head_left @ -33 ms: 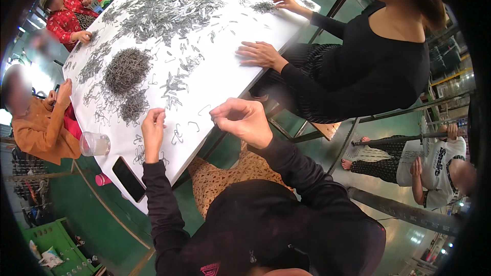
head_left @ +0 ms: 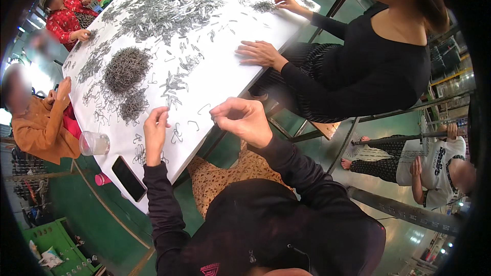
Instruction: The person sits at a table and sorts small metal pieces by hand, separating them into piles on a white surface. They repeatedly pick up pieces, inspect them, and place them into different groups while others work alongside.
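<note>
Head view: bent wire [head_left: 194, 122] just left of right hand [head_left: 245, 121], fingertips pressed together, contents unclear.

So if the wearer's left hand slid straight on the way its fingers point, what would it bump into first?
Probably the loose cluster of small grey pieces on the white tabletop, just ahead of the left hand. How high the hand sits is unclear, so it might pass over them.

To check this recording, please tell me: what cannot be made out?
All in the head view:
What, if anything, the right hand pinches: hidden by its fingers.
Single wire pieces inside the dense pile: overlapping, too small.
Far end of the white table: cut off by the top edge.
</note>
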The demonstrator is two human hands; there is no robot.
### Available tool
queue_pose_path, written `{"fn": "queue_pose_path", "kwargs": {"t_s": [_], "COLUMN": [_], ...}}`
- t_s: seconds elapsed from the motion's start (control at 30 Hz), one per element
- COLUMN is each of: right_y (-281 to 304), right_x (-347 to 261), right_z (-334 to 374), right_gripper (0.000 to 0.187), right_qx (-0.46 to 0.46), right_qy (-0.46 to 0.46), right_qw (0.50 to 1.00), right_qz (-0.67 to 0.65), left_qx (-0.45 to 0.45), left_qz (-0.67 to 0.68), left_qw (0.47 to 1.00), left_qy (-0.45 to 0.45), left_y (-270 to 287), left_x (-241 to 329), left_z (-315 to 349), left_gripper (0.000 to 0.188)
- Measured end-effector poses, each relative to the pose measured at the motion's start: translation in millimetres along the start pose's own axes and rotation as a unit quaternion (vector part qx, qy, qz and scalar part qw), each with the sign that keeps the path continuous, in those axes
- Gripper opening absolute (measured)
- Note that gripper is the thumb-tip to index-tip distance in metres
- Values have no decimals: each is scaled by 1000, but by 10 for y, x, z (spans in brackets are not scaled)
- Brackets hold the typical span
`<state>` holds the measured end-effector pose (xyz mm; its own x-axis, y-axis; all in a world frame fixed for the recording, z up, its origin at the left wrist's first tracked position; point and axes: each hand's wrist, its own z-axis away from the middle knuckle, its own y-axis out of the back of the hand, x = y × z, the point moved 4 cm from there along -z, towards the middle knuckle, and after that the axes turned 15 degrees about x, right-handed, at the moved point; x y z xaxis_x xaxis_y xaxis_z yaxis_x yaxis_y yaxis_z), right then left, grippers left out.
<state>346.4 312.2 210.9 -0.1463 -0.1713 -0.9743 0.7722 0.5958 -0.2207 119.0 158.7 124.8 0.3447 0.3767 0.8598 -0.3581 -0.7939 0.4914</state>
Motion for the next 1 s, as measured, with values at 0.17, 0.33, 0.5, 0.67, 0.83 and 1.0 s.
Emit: {"fn": "queue_pose_path", "kwargs": {"t_s": [0.17,0.33,0.5,0.67,0.83,1.0], "right_y": [20,41,99,80,60,39], "right_x": [50,65,13,26,6,-7], "right_z": [-26,4,42,76,94,82], "right_gripper": [18,17,15,18,18,19], "right_qx": [21,32,38,44,54,56], "right_qy": [-5,-36,36,62,127,259], "right_qw": [1000,998,999,997,987,955], "right_qz": [-18,-39,7,13,87,131], "left_qx": [-65,-107,-126,-83,-59,-17], "left_qz": [206,330,263,270,279,234], "left_qw": [976,938,956,956,958,972], "left_qy": [17,14,-13,-80,-36,-25], "left_y": [-101,-202,-297,-309,-340,-391], "left_x": [922,1449,1435,1411,1432,1366], "left_z": [470,725,711,739,782,851], "left_gripper": [14,8,11,14,16,16]}}
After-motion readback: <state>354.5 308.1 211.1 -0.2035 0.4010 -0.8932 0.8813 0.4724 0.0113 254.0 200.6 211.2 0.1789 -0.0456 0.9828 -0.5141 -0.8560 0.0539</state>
